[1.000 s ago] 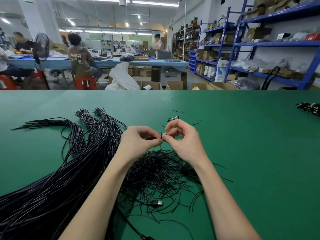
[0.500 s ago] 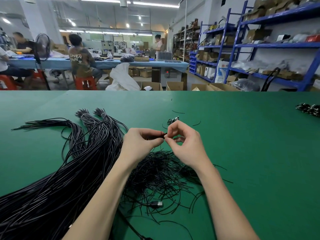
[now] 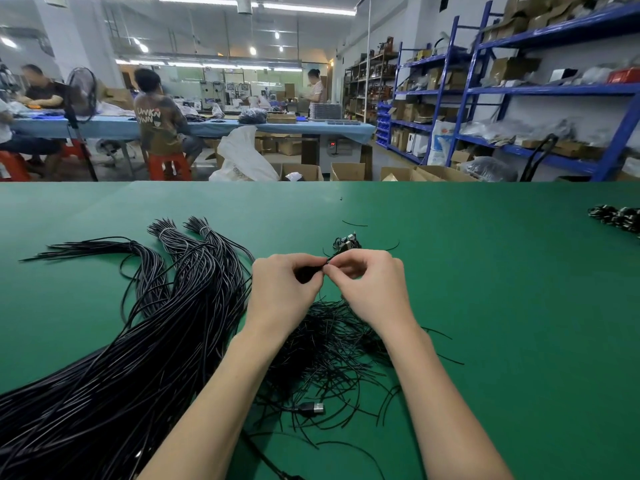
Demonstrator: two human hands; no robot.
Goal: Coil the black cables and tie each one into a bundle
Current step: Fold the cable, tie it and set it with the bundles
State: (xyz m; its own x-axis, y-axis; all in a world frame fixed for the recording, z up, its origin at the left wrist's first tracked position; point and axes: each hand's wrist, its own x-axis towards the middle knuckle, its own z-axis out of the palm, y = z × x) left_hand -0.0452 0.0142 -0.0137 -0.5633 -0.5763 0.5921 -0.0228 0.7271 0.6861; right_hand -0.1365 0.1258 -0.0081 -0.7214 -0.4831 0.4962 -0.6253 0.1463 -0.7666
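Note:
My left hand (image 3: 282, 289) grips a small coiled black cable (image 3: 307, 273), mostly hidden in the curled fingers. My right hand (image 3: 372, 287) pinches a thin black tie wire (image 3: 328, 260) at the coil's right end, fingertips meeting those of the left. Both hands hover over a loose heap of thin black tie wires (image 3: 332, 344). A thick mass of long black cables (image 3: 114, 368) spreads across the left of the green table. A USB plug (image 3: 311, 408) lies below the heap.
A small coiled bundle with metal plugs (image 3: 346, 242) lies just beyond my hands. More finished bundles (image 3: 618, 218) sit at the far right edge. The green table (image 3: 502, 306) runs to the right. People work at a blue table (image 3: 214, 128) behind; blue shelving stands to the right.
Both hands stay together in the same place. The fingers have shifted around the coil and the tie wire, with the right fingertips turning slightly.

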